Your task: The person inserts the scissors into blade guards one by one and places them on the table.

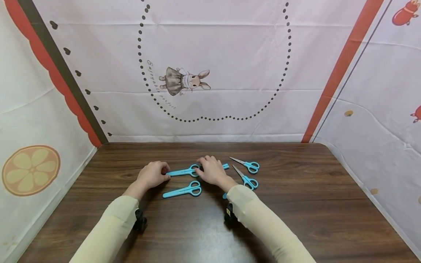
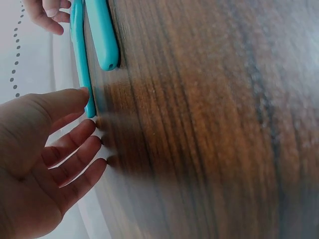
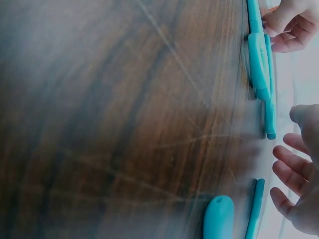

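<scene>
Two pairs of light blue scissors lie with blades in blue sheaths, one behind the other. My left hand (image 1: 153, 174) pinches the sheath tip of the farther sheathed scissors (image 1: 179, 172); its thumb (image 2: 75, 102) presses the sheath in the left wrist view. At the handle end is my right hand (image 1: 212, 171), fingers loosely spread, and a small gap shows between it and the handles in the right wrist view. The nearer sheathed scissors (image 1: 181, 191) rest flat, handles to the right, touched by neither hand.
Right of my right hand lie two bare-bladed scissors, a farther pair (image 1: 252, 167) and a nearer pair (image 1: 245, 178). Two loose blue sheaths, one farther (image 1: 226, 166) and one nearer (image 1: 224, 196), are partly hidden by my right arm. Printed cloth (image 1: 210, 106) hangs behind the wooden table (image 1: 315, 204).
</scene>
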Tool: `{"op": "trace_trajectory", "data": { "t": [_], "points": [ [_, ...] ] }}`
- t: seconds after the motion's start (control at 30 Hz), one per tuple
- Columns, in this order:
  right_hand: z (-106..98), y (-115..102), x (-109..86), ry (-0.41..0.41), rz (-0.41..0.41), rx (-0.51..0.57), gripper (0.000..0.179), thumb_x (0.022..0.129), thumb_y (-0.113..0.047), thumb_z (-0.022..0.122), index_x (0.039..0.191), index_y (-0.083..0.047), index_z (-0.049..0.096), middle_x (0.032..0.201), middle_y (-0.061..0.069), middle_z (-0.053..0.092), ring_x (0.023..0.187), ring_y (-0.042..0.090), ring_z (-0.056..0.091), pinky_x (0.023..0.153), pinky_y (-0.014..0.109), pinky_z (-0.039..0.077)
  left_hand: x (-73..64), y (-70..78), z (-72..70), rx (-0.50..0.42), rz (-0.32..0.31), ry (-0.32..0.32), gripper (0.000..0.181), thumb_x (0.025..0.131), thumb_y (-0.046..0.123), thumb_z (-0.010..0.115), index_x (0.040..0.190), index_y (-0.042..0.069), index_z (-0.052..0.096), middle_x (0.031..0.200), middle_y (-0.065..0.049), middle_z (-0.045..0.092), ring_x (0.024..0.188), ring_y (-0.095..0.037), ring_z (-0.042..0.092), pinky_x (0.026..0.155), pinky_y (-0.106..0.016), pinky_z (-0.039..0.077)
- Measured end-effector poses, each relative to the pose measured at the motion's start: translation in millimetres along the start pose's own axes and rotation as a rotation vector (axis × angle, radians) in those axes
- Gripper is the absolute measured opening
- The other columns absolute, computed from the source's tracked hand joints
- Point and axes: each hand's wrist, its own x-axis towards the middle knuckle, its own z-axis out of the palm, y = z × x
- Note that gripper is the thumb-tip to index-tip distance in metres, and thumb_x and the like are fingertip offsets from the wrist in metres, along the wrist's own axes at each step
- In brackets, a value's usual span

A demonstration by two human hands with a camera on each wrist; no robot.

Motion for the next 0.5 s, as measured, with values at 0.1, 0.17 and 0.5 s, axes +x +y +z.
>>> {"op": "trace_trajectory", "data": {
  "t": [0.1, 0.17, 0.5],
  "points": [
    [-2.2, 1.0, -2.1, 0.019, -0.021, -0.01, 0.032, 0.088, -0.036, 0.048, 0.115, -0.02, 0.054, 0.104, -0.003, 0.053, 0.093, 0.016, 0.046, 0.072, 0.032, 0.037, -1.7, 1.0, -1.5, 0.001, 0.003, 0.008, 0.019, 0.076, 0.028, 0.066, 0.091, 0.018, 0.062, 0.087, -0.001, 0.057, 0.073, -0.015, 0.052, 0.06, -0.035, 0.042],
    [-3.5, 1.5, -3.6, 0.037, -0.037, -0.016, 0.03, 0.087, -0.034, 0.049, 0.113, -0.02, 0.055, 0.103, -0.003, 0.053, 0.092, 0.015, 0.047, 0.071, 0.031, 0.037, -3.1, 2.0, -2.4, 0.0, 0.011, 0.017, 0.018, 0.076, 0.027, 0.066, 0.091, 0.017, 0.063, 0.087, -0.001, 0.057, 0.073, -0.015, 0.052, 0.06, -0.035, 0.043],
    [-9.2, 3.6, -10.7, 0.165, -0.122, -0.036, 0.023, 0.084, -0.033, 0.054, 0.103, -0.02, 0.061, 0.097, -0.006, 0.057, 0.084, 0.011, 0.05, 0.064, 0.026, 0.038, -6.0, 7.3, -4.5, -0.01, 0.079, 0.097, 0.012, 0.076, 0.024, 0.066, 0.087, 0.019, 0.063, 0.083, 0.002, 0.057, 0.072, -0.014, 0.054, 0.058, -0.033, 0.043]
  ]
}}
